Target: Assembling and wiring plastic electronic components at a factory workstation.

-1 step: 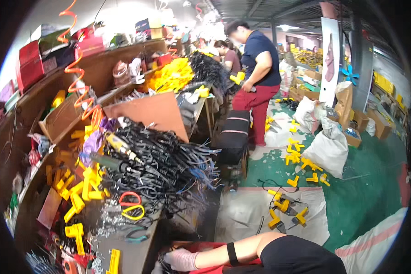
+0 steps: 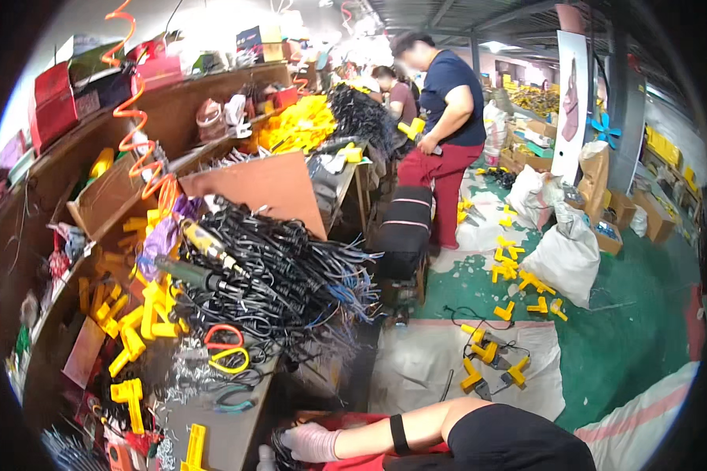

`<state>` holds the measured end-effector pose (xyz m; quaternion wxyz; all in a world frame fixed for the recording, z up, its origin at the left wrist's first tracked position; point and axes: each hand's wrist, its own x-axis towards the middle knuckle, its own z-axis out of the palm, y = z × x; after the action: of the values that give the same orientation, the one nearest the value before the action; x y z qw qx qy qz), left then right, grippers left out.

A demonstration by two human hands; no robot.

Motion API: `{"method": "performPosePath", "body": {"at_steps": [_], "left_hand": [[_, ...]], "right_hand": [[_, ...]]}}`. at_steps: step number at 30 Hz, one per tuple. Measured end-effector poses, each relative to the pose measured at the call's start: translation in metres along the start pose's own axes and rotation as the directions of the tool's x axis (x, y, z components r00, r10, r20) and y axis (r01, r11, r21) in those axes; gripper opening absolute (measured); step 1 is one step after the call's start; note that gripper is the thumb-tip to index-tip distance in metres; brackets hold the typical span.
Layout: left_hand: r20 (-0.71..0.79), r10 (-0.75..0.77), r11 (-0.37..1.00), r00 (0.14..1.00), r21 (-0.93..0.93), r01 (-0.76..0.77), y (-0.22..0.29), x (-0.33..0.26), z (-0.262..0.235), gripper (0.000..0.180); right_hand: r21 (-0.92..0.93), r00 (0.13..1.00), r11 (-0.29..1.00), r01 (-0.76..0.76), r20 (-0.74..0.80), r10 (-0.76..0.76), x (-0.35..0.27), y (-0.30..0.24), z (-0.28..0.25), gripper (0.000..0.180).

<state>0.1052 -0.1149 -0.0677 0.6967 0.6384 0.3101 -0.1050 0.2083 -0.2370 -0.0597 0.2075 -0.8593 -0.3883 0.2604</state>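
My right hand [image 2: 309, 443], in a pale striped glove, is at the lower edge beside the workbench [image 2: 247, 420]. Its fingers are closed on a black cable [image 2: 278, 449], though most of the cable is hidden. A pale gloved fingertip, seemingly of my left hand [image 2: 265, 458], just shows beside it; its other fingers are out of sight. A big heap of black cables [image 2: 259, 271] with bare bluish ends covers the bench. Scissors [image 2: 228, 349] with red and yellow handles and teal-handled pliers [image 2: 234, 400] lie in front of it. Yellow T-shaped plastic housings [image 2: 130, 399] are scattered on the left.
Two power screwdrivers [image 2: 206, 243] lie on the cables, near an orange coiled hose [image 2: 137, 149]. A brown board [image 2: 255, 192] stands behind the heap. Further yellow housings with cords rest on a white sheet [image 2: 416, 369] on the floor. A co-worker [image 2: 450, 118] stands beyond, holding a yellow piece.
A pale gloved fingertip has come into sight beside my right hand at the lower edge. The right hand keeps nearly the same place.
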Motion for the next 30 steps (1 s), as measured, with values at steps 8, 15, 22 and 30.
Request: {"method": "performPosePath", "body": {"at_steps": [8,15,22,30], "left_hand": [[-0.058,0.468,0.772,0.882,0.512,-0.376,-0.001,-0.017,-0.003,0.045],[-0.201,0.864,0.449,0.461,0.723,-0.526,-0.004,-0.042,0.007,0.036],[-0.101,0.784,0.411,0.612,0.824,-0.39,0.017,-0.049,0.01,0.054],[-0.136,0.727,0.52,0.673,0.749,-0.411,-0.001,-0.057,0.001,0.055]], "right_hand": [[0.055,0.967,0.983,0.173,-0.2,-0.159,0.011,-0.004,0.013,0.016],[0.522,0.963,0.811,0.264,-0.104,-0.247,-0.014,-0.023,-0.015,0.028],[0.766,0.962,0.643,0.016,0.164,-0.22,-0.014,-0.01,-0.044,0.028],[0.65,0.872,0.751,-0.115,0.428,-0.237,0.003,-0.011,-0.061,0.022]]}}
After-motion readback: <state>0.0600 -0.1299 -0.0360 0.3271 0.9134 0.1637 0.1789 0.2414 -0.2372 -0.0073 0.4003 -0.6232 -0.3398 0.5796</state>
